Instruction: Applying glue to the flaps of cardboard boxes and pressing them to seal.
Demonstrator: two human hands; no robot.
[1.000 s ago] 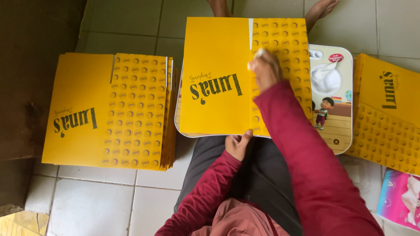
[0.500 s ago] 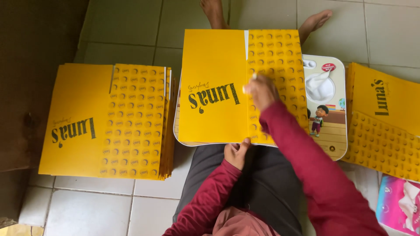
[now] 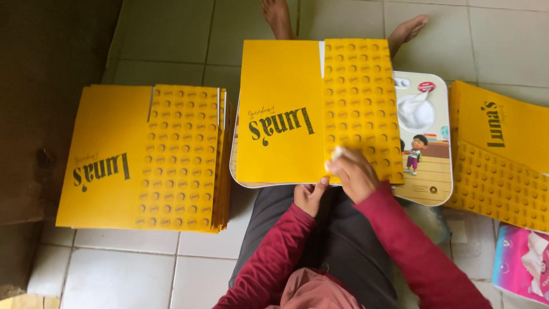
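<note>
**Yellow folder on a lap tray, a hand at each lower edge**

A flat yellow cardboard folder (image 3: 280,114), with a plain panel and a dot-patterned flap, lies on a white rounded lap tray with a cartoon print (image 3: 426,143), across the person's knees. Its long axis runs away from the body, top edge toward the bare feet (image 3: 343,20); the flap sits on the right.

The left hand (image 3: 310,195) pinches the folder's near edge, thumb on top and fingers curled beneath. The right hand (image 3: 354,171) rests on the patterned flap's lower corner, fingers bunched around a small white wad (image 3: 335,153) pressed onto the card.

A stack of matching yellow folders (image 3: 148,157) lies on the tiled floor (image 3: 166,34) to the left, more yellow folders (image 3: 497,154) to the right, and a pink tissue pack (image 3: 523,263) at lower right.
</note>
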